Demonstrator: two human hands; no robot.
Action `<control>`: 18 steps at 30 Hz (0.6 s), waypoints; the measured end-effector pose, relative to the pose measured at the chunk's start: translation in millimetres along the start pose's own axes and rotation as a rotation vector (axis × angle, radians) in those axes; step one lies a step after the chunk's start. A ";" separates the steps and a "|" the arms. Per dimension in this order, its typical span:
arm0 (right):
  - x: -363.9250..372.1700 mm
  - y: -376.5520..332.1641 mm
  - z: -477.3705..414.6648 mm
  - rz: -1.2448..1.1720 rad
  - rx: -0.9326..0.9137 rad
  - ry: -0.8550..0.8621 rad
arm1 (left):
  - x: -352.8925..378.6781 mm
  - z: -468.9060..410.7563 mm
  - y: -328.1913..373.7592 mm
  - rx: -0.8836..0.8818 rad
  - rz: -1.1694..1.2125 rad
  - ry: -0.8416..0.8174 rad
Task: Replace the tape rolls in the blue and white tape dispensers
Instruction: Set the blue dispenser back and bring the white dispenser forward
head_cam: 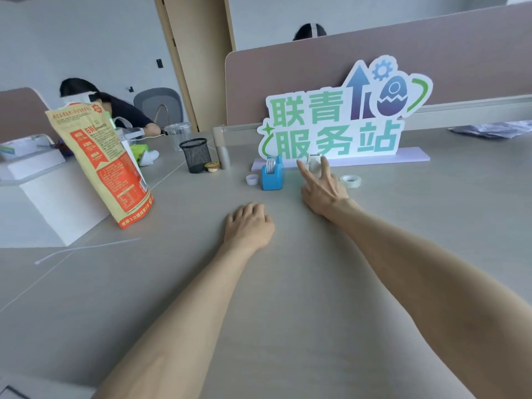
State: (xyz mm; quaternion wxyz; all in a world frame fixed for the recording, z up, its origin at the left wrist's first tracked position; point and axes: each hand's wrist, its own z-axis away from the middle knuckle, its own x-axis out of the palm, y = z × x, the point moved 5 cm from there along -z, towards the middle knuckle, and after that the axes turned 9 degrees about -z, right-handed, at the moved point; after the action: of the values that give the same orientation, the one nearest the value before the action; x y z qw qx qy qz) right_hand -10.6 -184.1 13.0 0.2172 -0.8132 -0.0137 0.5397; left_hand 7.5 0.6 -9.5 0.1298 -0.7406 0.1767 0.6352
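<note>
The blue tape dispenser (271,177) stands upright on the grey desk with a white roll in it. To its right stands the white tape dispenser (314,163), partly hidden behind my right hand (321,189), whose spread fingers reach around it; whether they touch it I cannot tell. A small white roll (252,179) lies left of the blue dispenser. A larger white tape roll (350,180) lies flat to the right of my right hand. My left hand (249,226) rests palm down on the desk, fingers curled, holding nothing.
A green and white sign (339,122) stands just behind the dispensers, before a partition. A black mesh pen cup (195,154) and a small lidded cup (212,167) sit at the left. An orange snack bag (100,156) and white boxes stand farther left. Another person sits beyond.
</note>
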 end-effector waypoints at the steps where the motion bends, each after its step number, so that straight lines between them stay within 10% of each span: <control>1: 1.7 0.0 -1.5 0.022 0.005 -0.023 | -1.1 0.9 0.5 -0.005 0.004 -0.007; 18: -37.3 0.3 86.5 -0.086 -0.366 0.061 | -4.7 0.5 1.5 -0.038 0.066 0.044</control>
State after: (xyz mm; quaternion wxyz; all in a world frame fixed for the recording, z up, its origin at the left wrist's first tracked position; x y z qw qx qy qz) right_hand -102.6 -164.6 17.4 0.0889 -0.8539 -0.1398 0.4934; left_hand 5.9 -0.1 -4.9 0.0908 -0.7504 0.1918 0.6260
